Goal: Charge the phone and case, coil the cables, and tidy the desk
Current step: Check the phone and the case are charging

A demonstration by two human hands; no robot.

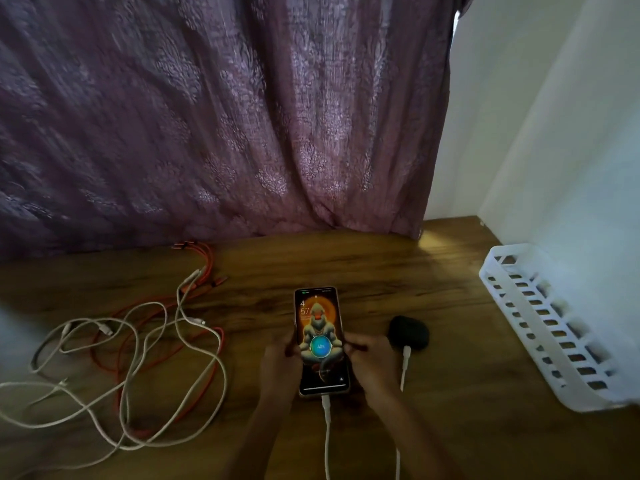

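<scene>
Two hands grip the lit, glass-faced rectangular phone point(320, 341) by its long edges: my left hand point(278, 362) and right hand point(372, 362) each curl lightly round one side. It lies flat on the brown wooden desk point(381, 265), a white charging cable point(326, 427) in its near end. Slick and breakable, I'd judge, so the edges are the safest hold. Just right sits the small black rounded case point(408, 332), also plugged in. Well left, limp white cables point(224, 379) and orange cables point(207, 263) sprawl in a tangle.
</scene>
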